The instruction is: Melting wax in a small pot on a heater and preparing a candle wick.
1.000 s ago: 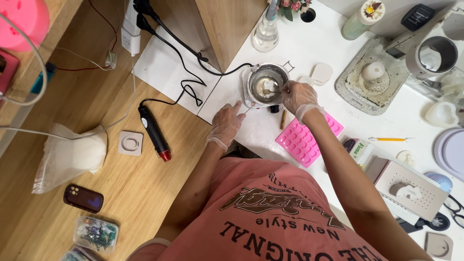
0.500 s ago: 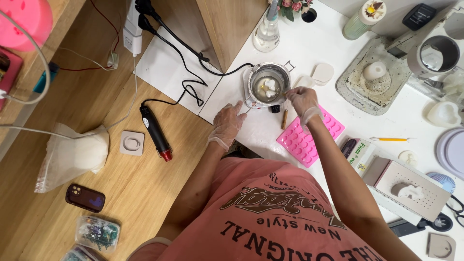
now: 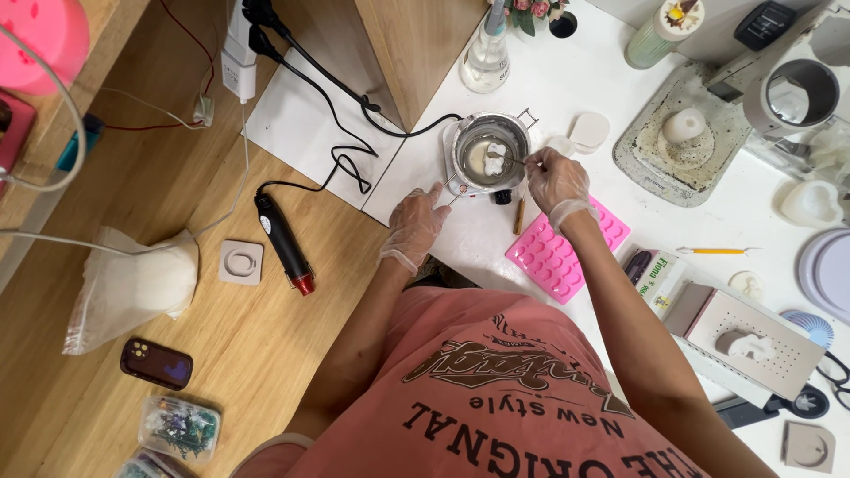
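Little has shifted: right hand stays pinching thin stirrer in melting pot; left hand rests spread, fingertips beside it. Stirring continues.

Place: home craft workshop, candle or wax casting | Signs: small melting pot on white worktop | pink silicone mould | heat gun on wooden floor

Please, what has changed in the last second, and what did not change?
Little changed. The right hand keeps its thin stirrer in the small metal pot and has shifted only slightly beside the rim. The left hand still rests flat on the white table. The pink mould stayed put.
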